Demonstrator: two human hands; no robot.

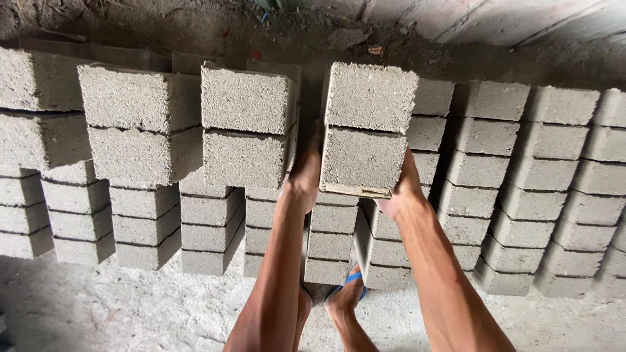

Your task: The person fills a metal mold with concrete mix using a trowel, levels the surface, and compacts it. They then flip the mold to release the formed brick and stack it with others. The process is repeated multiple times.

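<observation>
Many stacked rough grey concrete blocks [535,189] stand in rows on the dusty concrete floor [98,306]. Above a middle stack, two grey blocks on a thin wooden board [366,130] are clamped between left hand [305,171] and right hand [404,189], fingers flat against its sides.

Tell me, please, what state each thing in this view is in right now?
Gray concrete block pair: lifted, on a thin board, gripped from both sides.
Left hand: pressed on its left side.
Right hand: pressed on its right side.
Block stacks: standing in rows.
Sandalled foot: planted on the ground.
</observation>
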